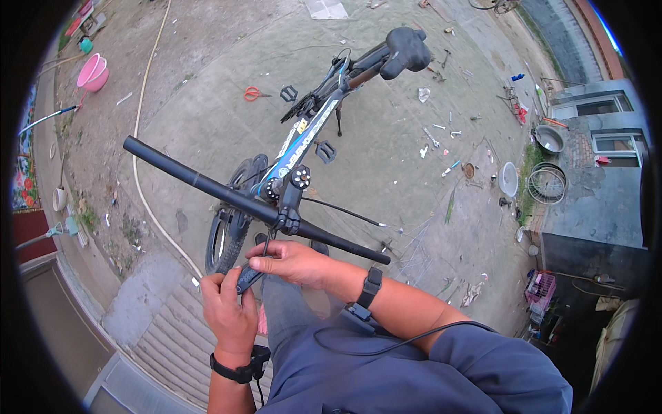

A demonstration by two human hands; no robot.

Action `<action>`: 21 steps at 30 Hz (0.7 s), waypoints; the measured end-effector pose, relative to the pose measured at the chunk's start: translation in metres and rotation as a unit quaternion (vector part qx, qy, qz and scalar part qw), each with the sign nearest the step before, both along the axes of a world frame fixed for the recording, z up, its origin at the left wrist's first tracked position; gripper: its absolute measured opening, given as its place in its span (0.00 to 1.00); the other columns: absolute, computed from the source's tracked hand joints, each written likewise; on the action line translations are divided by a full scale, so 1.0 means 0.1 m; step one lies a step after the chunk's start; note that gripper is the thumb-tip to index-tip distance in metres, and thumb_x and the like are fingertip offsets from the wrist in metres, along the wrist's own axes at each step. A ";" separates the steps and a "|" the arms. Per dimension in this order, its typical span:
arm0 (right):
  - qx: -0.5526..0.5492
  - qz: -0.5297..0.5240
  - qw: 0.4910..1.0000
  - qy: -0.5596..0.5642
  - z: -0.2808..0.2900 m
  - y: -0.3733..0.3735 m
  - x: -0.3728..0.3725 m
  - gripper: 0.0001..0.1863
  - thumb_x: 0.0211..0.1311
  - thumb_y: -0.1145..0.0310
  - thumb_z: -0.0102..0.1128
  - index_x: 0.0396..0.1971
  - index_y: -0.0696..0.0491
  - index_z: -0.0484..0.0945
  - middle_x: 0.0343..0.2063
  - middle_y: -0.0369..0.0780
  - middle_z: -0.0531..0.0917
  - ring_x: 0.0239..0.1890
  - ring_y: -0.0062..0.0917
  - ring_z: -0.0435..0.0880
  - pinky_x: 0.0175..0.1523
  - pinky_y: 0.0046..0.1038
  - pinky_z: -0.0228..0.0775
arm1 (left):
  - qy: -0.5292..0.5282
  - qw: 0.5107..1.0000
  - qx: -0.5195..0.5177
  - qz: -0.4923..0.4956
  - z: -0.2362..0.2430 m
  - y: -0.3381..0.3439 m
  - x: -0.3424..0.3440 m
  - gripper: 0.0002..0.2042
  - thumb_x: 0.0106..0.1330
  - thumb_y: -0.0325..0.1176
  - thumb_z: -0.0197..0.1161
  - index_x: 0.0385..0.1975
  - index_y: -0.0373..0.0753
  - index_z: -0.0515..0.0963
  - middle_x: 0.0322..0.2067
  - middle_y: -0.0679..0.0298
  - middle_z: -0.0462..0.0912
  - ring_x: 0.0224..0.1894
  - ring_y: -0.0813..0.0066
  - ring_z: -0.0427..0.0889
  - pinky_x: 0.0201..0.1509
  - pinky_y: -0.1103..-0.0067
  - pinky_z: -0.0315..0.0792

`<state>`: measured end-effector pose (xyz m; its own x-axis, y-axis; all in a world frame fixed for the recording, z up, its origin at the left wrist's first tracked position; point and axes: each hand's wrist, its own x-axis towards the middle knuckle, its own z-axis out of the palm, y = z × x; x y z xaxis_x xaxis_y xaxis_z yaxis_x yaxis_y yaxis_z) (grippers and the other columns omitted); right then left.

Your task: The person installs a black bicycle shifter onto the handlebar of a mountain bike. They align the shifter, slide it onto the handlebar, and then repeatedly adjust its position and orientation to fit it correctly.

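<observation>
In front of me stands a blue, white and black bicycle (307, 141) with a bare black handlebar (183, 176) without grips or levers on its ends. My left hand (227, 314) is closed round a small black elongated part (249, 277), whose exact kind I cannot make out. My right hand (300, 263) pinches the upper end of that part between thumb and fingers. Close above my right fingers, a thin black cable runs up toward the stem (289, 207). Another black cable (343, 211) sticks out loose to the right, below the handlebar.
The front wheel (224, 231) is turned to the left, and the saddle (405, 52) points my way. Orange-handled scissors (255, 93) lie on the ground sheet left of the bicycle. Scattered tools and a wrench (432, 136) lie to the right, near a white basin (508, 179). A hose (141, 117) crosses the left side.
</observation>
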<state>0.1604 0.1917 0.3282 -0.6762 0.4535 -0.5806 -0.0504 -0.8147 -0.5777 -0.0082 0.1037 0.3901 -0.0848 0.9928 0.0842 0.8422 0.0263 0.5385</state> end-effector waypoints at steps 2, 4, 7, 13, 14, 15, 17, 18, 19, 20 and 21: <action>0.014 -0.020 1.000 0.007 -0.02 -0.05 -0.06 0.30 0.64 0.51 0.71 0.59 0.54 0.76 0.41 0.32 0.81 0.22 0.07 0.64 0.23 0.18 0.52 | 0.036 0.999 0.011 -0.008 0.01 -0.01 0.00 0.25 0.54 0.21 0.70 0.55 0.36 0.75 0.40 0.53 0.73 0.38 0.57 0.78 0.38 0.70 0.74; -0.019 -0.034 0.999 0.006 -0.03 -0.07 -0.06 0.31 0.64 0.53 0.71 0.60 0.55 0.74 0.40 0.32 0.81 0.21 0.07 0.63 0.23 0.18 0.51 | -0.053 0.998 0.000 0.042 0.01 -0.06 0.03 0.27 0.54 0.20 0.70 0.56 0.35 0.74 0.42 0.55 0.73 0.40 0.60 0.78 0.39 0.72 0.75; -0.078 -0.019 0.994 0.072 0.00 -0.04 0.04 0.33 0.64 0.55 0.71 0.63 0.56 0.71 0.39 0.32 0.80 0.21 0.07 0.62 0.22 0.17 0.49 | -0.202 0.968 -0.027 0.143 0.01 -0.17 0.05 0.22 0.63 0.29 0.67 0.57 0.35 0.72 0.43 0.55 0.77 0.41 0.63 0.81 0.39 0.75 0.77; -0.086 -0.008 0.989 0.120 0.03 0.04 0.04 0.32 0.68 0.60 0.67 0.65 0.58 0.67 0.44 0.34 0.82 0.22 0.06 0.63 0.23 0.13 0.51 | -0.787 0.492 -0.288 0.237 -0.01 -0.16 -0.12 0.34 0.78 0.62 0.34 0.59 0.36 0.71 0.41 0.50 0.86 0.37 0.60 0.89 0.34 0.76 0.82; -0.090 -0.008 0.988 0.122 0.03 0.05 0.04 0.32 0.68 0.61 0.67 0.65 0.58 0.67 0.44 0.34 0.83 0.22 0.06 0.63 0.23 0.13 0.51 | -0.802 0.475 -0.285 0.226 0.00 -0.14 -0.12 0.33 0.79 0.61 0.35 0.60 0.36 0.71 0.43 0.50 0.86 0.38 0.60 0.89 0.35 0.76 0.83; -0.095 -0.007 0.988 0.125 0.03 0.06 0.05 0.32 0.68 0.61 0.67 0.65 0.58 0.66 0.45 0.34 0.83 0.21 0.06 0.63 0.23 0.13 0.50 | -0.817 0.455 -0.282 0.213 0.02 -0.11 -0.11 0.32 0.79 0.60 0.36 0.60 0.36 0.71 0.44 0.49 0.86 0.39 0.60 0.89 0.35 0.76 0.83; -0.101 -0.006 0.986 0.132 0.03 0.06 0.06 0.32 0.68 0.61 0.67 0.65 0.58 0.66 0.45 0.35 0.83 0.21 0.06 0.63 0.23 0.13 0.51 | -0.807 0.448 -0.275 0.268 0.07 -0.07 -0.06 0.31 0.80 0.58 0.35 0.59 0.36 0.73 0.43 0.49 0.86 0.38 0.61 0.89 0.34 0.77 0.84; -0.101 -0.009 0.985 0.136 0.02 0.06 0.06 0.32 0.68 0.62 0.67 0.66 0.58 0.66 0.45 0.35 0.83 0.21 0.06 0.63 0.23 0.13 0.51 | -0.807 0.445 -0.265 0.282 0.09 -0.04 -0.04 0.31 0.80 0.57 0.35 0.58 0.35 0.74 0.43 0.49 0.87 0.37 0.61 0.89 0.33 0.77 0.84; -0.102 -0.012 0.984 0.144 0.02 0.06 0.07 0.32 0.68 0.62 0.67 0.66 0.58 0.66 0.46 0.35 0.83 0.21 0.06 0.63 0.22 0.12 0.51 | -0.805 0.437 -0.271 0.297 0.12 -0.02 -0.01 0.30 0.80 0.57 0.35 0.58 0.35 0.74 0.43 0.49 0.87 0.37 0.61 0.89 0.33 0.77 0.85; -0.110 -0.014 0.983 0.146 0.02 0.06 0.07 0.31 0.69 0.63 0.66 0.66 0.57 0.66 0.46 0.35 0.83 0.20 0.07 0.62 0.22 0.12 0.51 | -0.808 0.429 -0.270 0.301 0.14 0.00 0.00 0.30 0.80 0.56 0.36 0.58 0.35 0.74 0.43 0.49 0.86 0.38 0.61 0.89 0.34 0.77 0.85; -0.112 -0.014 0.983 0.147 0.02 0.06 0.07 0.31 0.69 0.63 0.66 0.66 0.57 0.66 0.46 0.35 0.83 0.20 0.07 0.62 0.22 0.12 0.51 | -0.817 0.421 -0.265 0.293 0.16 0.02 0.01 0.30 0.81 0.56 0.36 0.58 0.35 0.74 0.43 0.49 0.86 0.38 0.61 0.89 0.34 0.77 0.85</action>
